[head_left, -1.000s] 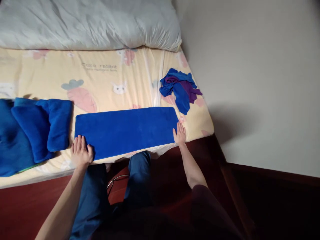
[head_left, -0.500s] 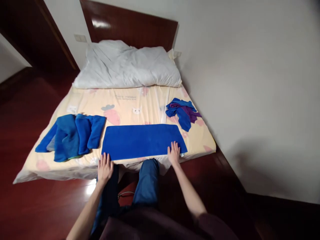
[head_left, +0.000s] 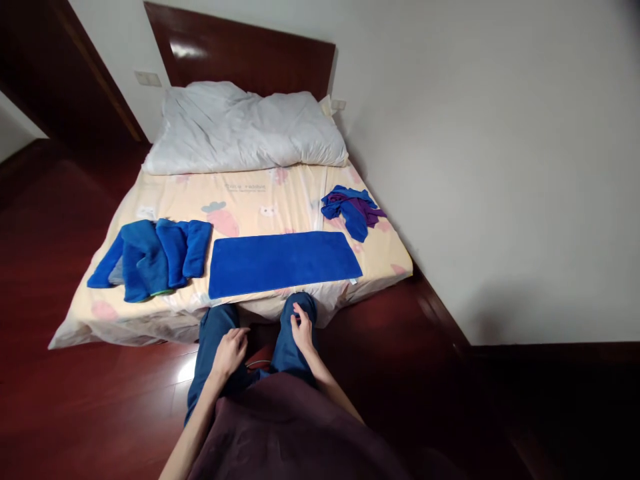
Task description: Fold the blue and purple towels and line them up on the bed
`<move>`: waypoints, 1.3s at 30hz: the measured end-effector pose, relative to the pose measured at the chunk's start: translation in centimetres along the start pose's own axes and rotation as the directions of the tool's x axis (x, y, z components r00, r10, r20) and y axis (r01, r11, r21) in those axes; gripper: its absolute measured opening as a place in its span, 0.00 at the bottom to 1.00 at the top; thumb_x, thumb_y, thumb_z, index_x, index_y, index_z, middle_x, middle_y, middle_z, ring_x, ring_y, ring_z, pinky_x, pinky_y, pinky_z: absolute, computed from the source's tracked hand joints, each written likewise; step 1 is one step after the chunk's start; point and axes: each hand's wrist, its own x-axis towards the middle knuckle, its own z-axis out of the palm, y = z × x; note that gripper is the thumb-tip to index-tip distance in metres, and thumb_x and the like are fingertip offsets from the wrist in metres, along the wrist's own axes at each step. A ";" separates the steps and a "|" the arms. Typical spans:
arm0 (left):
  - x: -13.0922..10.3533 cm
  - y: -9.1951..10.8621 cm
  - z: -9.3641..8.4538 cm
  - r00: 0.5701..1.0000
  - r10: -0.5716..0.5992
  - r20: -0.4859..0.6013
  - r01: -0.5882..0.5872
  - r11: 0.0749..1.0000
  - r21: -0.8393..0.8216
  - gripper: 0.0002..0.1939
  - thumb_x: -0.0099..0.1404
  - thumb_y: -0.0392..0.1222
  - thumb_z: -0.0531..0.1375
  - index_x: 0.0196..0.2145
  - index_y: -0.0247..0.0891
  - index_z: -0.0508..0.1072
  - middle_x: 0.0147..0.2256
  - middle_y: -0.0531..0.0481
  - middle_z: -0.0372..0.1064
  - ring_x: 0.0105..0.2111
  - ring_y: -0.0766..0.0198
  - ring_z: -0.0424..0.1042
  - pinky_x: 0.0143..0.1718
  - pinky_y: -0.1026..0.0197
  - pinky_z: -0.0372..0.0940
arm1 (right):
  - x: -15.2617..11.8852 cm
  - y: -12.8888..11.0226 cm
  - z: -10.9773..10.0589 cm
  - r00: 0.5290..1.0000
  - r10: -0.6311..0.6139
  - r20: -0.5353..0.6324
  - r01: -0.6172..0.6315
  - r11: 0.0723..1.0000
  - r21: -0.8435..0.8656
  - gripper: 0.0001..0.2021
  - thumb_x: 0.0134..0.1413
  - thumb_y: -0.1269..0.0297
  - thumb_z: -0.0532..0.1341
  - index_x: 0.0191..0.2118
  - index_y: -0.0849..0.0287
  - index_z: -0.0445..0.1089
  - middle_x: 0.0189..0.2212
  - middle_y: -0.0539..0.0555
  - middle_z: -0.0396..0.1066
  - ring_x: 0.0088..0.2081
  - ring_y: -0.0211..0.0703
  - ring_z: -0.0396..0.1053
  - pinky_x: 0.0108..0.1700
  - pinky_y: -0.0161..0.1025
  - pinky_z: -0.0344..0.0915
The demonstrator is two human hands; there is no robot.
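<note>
A blue towel (head_left: 285,262) lies flat as a long rectangle near the front edge of the bed, with a small white tag at its right near corner. Both hands are off it. My left hand (head_left: 231,351), loosely bent and open, is over my left thigh and holds nothing. Above my right knee is my right hand (head_left: 301,328), empty, its fingers apart. Whether either hand touches the trousers (head_left: 215,327), I cannot tell.
Several blue folded or rolled towels (head_left: 145,260) lie together on the bed's left side. A crumpled blue and purple cloth pile (head_left: 355,210) sits on the right. A white pillow or quilt (head_left: 245,130) rests against the dark headboard (head_left: 250,50). The wall (head_left: 475,167) borders the right.
Both hands have left the near corners of the blue towel and drawn back and inward over my legs. The towel stays flat; the view has shifted slightly.
</note>
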 end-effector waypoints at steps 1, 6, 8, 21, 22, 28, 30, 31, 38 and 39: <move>-0.1 0.8 -0.1 0.998 0.022 0.056 -0.021 1.000 -0.022 0.21 0.74 0.42 0.46 0.51 0.38 0.76 0.47 0.40 0.78 0.47 0.53 0.77 0.52 0.52 0.70 | 0.6 0.4 0.5 1.000 -0.005 -0.001 0.005 1.000 0.004 0.23 0.66 0.63 0.53 0.63 0.62 0.70 0.54 0.63 0.76 0.50 0.46 0.77 0.51 0.41 0.74; -1.9 2.3 -0.6 0.973 0.078 0.216 -0.064 0.995 -0.071 0.20 0.74 0.41 0.47 0.52 0.40 0.77 0.49 0.42 0.78 0.47 0.55 0.78 0.51 0.55 0.69 | 3.4 1.5 2.9 0.999 -0.025 0.022 0.025 1.000 0.015 0.25 0.65 0.62 0.53 0.65 0.64 0.66 0.59 0.64 0.73 0.49 0.45 0.77 0.58 0.43 0.70; -2.8 1.7 -1.0 0.972 0.044 0.230 -0.030 0.997 -0.066 0.20 0.74 0.42 0.48 0.51 0.41 0.77 0.49 0.42 0.78 0.48 0.55 0.78 0.51 0.55 0.69 | 4.5 1.7 3.5 1.000 0.009 0.010 -0.009 1.000 -0.003 0.25 0.66 0.62 0.52 0.65 0.64 0.66 0.59 0.64 0.73 0.49 0.45 0.77 0.58 0.42 0.70; -4.4 -0.3 -1.1 0.971 -0.087 0.223 0.094 0.995 -0.017 0.23 0.72 0.48 0.45 0.50 0.44 0.79 0.48 0.44 0.79 0.48 0.53 0.78 0.51 0.53 0.69 | 7.4 1.9 4.6 0.987 0.124 -0.100 -0.137 0.982 -0.128 0.26 0.66 0.62 0.53 0.66 0.65 0.67 0.53 0.64 0.77 0.49 0.49 0.77 0.57 0.41 0.69; -4.3 -0.1 -1.0 0.970 -0.093 0.224 0.102 0.994 -0.026 0.23 0.72 0.49 0.46 0.49 0.45 0.79 0.48 0.45 0.79 0.48 0.53 0.78 0.52 0.52 0.69 | 7.7 1.8 4.7 0.983 0.152 -0.102 -0.165 0.978 -0.130 0.27 0.67 0.61 0.52 0.67 0.65 0.66 0.49 0.64 0.79 0.47 0.49 0.78 0.56 0.41 0.69; -1.1 0.7 -1.7 0.969 -0.064 0.240 0.096 0.988 -0.122 0.23 0.71 0.48 0.46 0.48 0.47 0.80 0.46 0.46 0.80 0.46 0.54 0.79 0.50 0.55 0.71 | 9.8 2.0 4.7 0.975 0.211 -0.074 -0.219 0.969 -0.117 0.25 0.70 0.57 0.51 0.63 0.64 0.71 0.42 0.63 0.82 0.42 0.50 0.80 0.49 0.39 0.71; 2.4 1.4 -2.8 0.969 0.012 0.248 0.022 0.991 -0.134 0.22 0.71 0.48 0.47 0.47 0.45 0.80 0.45 0.45 0.80 0.46 0.55 0.79 0.50 0.56 0.71 | 10.3 2.3 4.9 0.973 0.216 -0.082 -0.223 0.971 -0.087 0.25 0.71 0.55 0.50 0.61 0.64 0.73 0.42 0.63 0.82 0.40 0.50 0.80 0.48 0.39 0.72; 4.8 1.9 -3.4 0.966 0.060 0.250 -0.028 0.991 -0.131 0.22 0.72 0.48 0.47 0.47 0.45 0.80 0.45 0.45 0.80 0.46 0.56 0.78 0.50 0.57 0.70 | 10.4 2.4 5.0 0.971 0.223 -0.090 -0.230 0.971 -0.069 0.26 0.71 0.53 0.49 0.60 0.64 0.74 0.41 0.63 0.82 0.39 0.49 0.81 0.47 0.39 0.73; 27.9 5.8 -7.0 0.914 0.261 0.310 -0.251 0.965 -0.072 0.19 0.72 0.43 0.51 0.51 0.39 0.79 0.49 0.44 0.79 0.48 0.59 0.77 0.53 0.63 0.66 | 10.4 2.9 6.0 0.950 0.246 -0.194 -0.252 0.968 -0.006 0.30 0.69 0.47 0.50 0.54 0.67 0.79 0.39 0.67 0.82 0.36 0.54 0.81 0.44 0.42 0.73; 31.1 6.4 -7.0 0.917 0.235 0.322 -0.242 0.970 -0.021 0.19 0.71 0.41 0.51 0.51 0.38 0.79 0.50 0.44 0.78 0.49 0.59 0.76 0.54 0.62 0.65 | 10.4 2.9 6.1 0.948 0.255 -0.191 -0.258 0.966 0.012 0.31 0.69 0.47 0.50 0.54 0.68 0.78 0.35 0.67 0.82 0.33 0.53 0.80 0.42 0.42 0.74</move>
